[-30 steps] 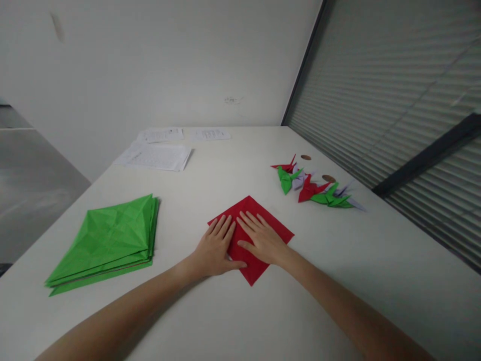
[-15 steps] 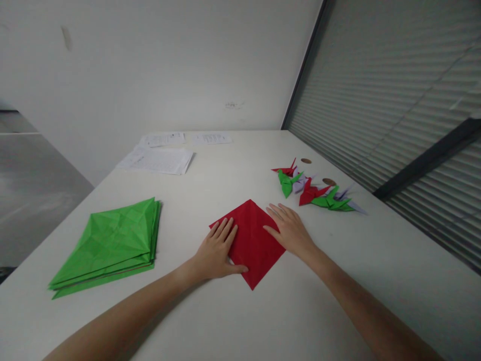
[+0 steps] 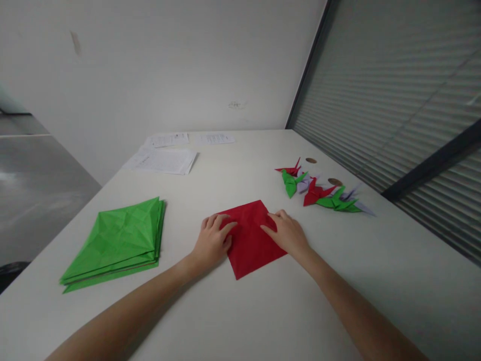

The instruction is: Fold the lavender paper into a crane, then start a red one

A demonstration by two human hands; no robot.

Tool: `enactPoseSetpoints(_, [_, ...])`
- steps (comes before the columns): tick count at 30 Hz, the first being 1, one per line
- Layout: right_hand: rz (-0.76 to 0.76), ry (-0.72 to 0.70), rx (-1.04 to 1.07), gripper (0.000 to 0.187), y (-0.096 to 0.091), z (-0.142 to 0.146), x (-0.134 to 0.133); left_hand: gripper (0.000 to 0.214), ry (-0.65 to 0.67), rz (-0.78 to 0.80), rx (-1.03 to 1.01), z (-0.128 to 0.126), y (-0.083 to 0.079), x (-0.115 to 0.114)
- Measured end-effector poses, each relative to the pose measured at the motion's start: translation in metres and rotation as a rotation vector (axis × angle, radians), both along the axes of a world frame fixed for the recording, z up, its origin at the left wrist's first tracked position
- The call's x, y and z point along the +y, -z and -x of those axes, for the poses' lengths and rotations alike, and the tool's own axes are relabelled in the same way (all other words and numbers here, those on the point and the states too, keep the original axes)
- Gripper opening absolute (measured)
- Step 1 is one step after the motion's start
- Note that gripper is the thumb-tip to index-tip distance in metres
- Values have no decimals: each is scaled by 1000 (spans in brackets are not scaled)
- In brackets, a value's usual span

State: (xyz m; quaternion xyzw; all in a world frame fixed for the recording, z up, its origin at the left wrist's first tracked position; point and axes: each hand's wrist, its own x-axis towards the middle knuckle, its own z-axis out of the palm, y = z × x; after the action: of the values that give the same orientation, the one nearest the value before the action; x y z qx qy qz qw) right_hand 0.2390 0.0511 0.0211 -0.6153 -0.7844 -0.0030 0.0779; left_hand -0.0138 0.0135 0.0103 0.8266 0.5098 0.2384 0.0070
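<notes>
A red square of paper [image 3: 250, 241] lies flat on the white table [image 3: 263, 311], turned like a diamond. My left hand [image 3: 211, 242] rests on its left corner with the fingers curled over the edge, pinching it. My right hand [image 3: 287, 233] is at the right corner, fingers bent and closed on that edge. Both forearms reach in from the bottom of the view.
A stack of creased green sheets [image 3: 120, 238] lies to the left. Several folded paper cranes [image 3: 319, 191] in red, green and lilac sit at the right, near two brown round spots [image 3: 334, 181]. Printed white papers [image 3: 161, 159] lie at the far edge. Window blinds [image 3: 394, 100] run along the right.
Both hands slid outward from the middle of the red paper to its left and right corners, and their flat fingers have curled onto the edges. The paper has turned slightly.
</notes>
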Motion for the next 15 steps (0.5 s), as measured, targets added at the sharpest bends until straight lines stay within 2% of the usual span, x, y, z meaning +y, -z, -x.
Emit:
enactPoseSetpoints(3, [-23,48,26,59,4,-4,-3,40,-86,6,9,2,2,3])
enactPoseSetpoints(6, [-53,67,75,55,9,-8,-3,38,-147,43,-3,5,4,6])
enactPoseSetpoints(10, [-82,72,138,44,12,-8,-5,39,-136,60,38,5,6,5])
enactPoseSetpoints(15, [-97,140,127,44,17,-6,-6,41,-143,73,44,4,9,5])
